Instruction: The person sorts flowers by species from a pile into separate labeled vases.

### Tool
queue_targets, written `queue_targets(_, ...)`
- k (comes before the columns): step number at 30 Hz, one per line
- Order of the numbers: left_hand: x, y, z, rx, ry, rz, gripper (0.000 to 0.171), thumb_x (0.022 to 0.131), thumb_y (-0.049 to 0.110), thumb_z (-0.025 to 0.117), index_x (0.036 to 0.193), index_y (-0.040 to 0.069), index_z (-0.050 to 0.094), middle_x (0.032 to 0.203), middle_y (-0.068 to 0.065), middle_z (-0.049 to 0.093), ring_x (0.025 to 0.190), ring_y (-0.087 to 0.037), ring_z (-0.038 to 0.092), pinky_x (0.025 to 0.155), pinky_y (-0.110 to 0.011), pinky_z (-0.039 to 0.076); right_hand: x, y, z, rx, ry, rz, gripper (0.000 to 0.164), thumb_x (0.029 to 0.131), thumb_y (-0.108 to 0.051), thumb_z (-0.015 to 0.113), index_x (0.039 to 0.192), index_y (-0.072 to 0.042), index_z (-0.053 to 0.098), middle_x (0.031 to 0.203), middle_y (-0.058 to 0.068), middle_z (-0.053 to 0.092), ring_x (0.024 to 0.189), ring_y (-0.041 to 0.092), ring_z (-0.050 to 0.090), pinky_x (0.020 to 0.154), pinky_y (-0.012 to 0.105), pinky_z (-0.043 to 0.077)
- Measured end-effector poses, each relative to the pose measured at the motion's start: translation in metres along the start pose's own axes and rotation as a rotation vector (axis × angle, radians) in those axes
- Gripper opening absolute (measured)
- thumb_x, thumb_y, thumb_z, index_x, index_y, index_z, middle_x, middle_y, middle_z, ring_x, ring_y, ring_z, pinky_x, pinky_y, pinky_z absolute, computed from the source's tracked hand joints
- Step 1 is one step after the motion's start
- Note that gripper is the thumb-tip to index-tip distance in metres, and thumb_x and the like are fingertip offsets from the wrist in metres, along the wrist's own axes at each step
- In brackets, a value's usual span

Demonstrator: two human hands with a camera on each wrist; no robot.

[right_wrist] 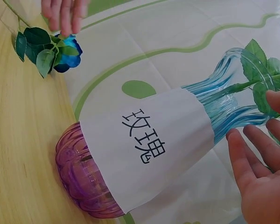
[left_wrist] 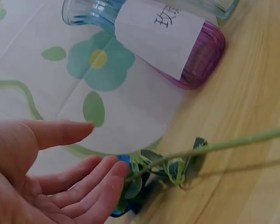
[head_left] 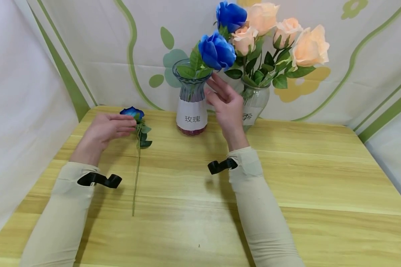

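Observation:
A blue rose (head_left: 132, 112) lies on the table at the left, its long green stem running toward the front edge. My left hand (head_left: 106, 130) is beside its bloom, fingers extended and thumb apart; in the left wrist view the fingertips reach the flower, but contact is unclear. A blue-to-purple glass vase (head_left: 191, 94) with a white paper label stands upright at the back. One blue rose (head_left: 217, 51) leans out of its mouth, and another blue rose (head_left: 231, 16) shows above. Next to the vase's neck, my right hand (head_left: 228, 109) has loosely bent fingers and grips nothing.
Behind my right hand stands a clear glass vase (head_left: 262, 98) with a partly hidden label, holding several peach roses (head_left: 310, 48). A patterned white curtain (head_left: 103, 55) hangs along the table's back edge. The wooden table (head_left: 320, 178) extends to the right and front.

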State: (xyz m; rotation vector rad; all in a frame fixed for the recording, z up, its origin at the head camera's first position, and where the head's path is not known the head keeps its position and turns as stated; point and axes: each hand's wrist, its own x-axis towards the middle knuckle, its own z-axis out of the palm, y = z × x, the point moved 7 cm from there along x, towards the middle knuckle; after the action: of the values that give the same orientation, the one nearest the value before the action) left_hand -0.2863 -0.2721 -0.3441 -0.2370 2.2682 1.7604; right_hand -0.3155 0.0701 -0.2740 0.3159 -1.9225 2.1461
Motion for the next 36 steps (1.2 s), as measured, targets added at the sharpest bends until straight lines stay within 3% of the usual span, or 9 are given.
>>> queue_targets(3, 0.003, -0.008, -0.002, 0.028, -0.009, -0.025, 0.07, 0.1, 0.023, 0.075, 0.157, -0.006, 0.044, 0.096, 0.023, 0.075, 0.093, 0.003, 0.076, 0.092, -0.023, 0.062, 0.0, 0.001, 0.0, -0.002, 0.001, 0.003, 0.046, 0.101, -0.015, 0.072, 0.147, -0.02, 0.065, 0.143, 0.004, 0.071, 0.126, 0.02, 0.071, 0.1, 0.034, 0.061)
queue_targets(7, 0.007, -0.017, -0.003, 0.038, -0.037, -0.032, 0.067, 0.102, 0.016, 0.071, 0.157, -0.01, 0.041, 0.087, 0.024, 0.075, 0.091, 0.005, 0.075, 0.092, -0.021, 0.061, 0.0, 0.001, 0.001, -0.004, 0.005, 0.01, 0.046, 0.101, -0.015, 0.072, 0.146, -0.019, 0.066, 0.142, 0.004, 0.072, 0.126, 0.02, 0.072, 0.101, 0.035, 0.061)
queue_targets(17, 0.011, -0.027, -0.002, 0.162, -0.057, -0.067, 0.064, 0.1, 0.019, 0.076, 0.152, -0.008, 0.05, 0.096, 0.018, 0.072, 0.09, 0.003, 0.075, 0.09, -0.021, 0.061, 0.001, 0.002, 0.004, -0.006, 0.003, 0.017, 0.045, 0.101, -0.016, 0.073, 0.145, -0.018, 0.067, 0.14, 0.006, 0.073, 0.125, 0.019, 0.072, 0.101, 0.035, 0.061)
queue_targets(21, 0.013, -0.03, 0.005, 0.196, -0.088, -0.084, 0.067, 0.096, 0.02, 0.081, 0.149, -0.008, 0.053, 0.092, 0.013, 0.076, 0.086, -0.003, 0.077, 0.085, -0.024, 0.064, 0.001, 0.003, 0.002, -0.005, 0.012, 0.025, 0.045, 0.1, -0.014, 0.073, 0.145, -0.017, 0.067, 0.14, 0.007, 0.072, 0.125, 0.019, 0.072, 0.1, 0.033, 0.061)
queue_targets(29, 0.014, -0.032, 0.025, 0.262, -0.215, -0.124, 0.069, 0.093, 0.019, 0.084, 0.144, -0.014, 0.05, 0.089, 0.002, 0.079, 0.077, -0.01, 0.076, 0.076, -0.027, 0.065, 0.002, 0.002, 0.001, -0.01, 0.014, 0.016, 0.044, 0.101, -0.015, 0.072, 0.145, -0.016, 0.067, 0.14, 0.008, 0.073, 0.123, 0.02, 0.072, 0.1, 0.037, 0.061)
queue_targets(36, 0.014, -0.034, 0.033, 0.298, -0.234, -0.133, 0.066, 0.092, 0.018, 0.085, 0.139, -0.014, 0.051, 0.083, -0.002, 0.077, 0.069, -0.01, 0.074, 0.068, -0.026, 0.064, 0.001, 0.002, 0.001, -0.007, 0.013, 0.017, 0.044, 0.101, -0.014, 0.072, 0.145, -0.014, 0.067, 0.14, 0.01, 0.073, 0.123, 0.02, 0.072, 0.101, 0.039, 0.061)
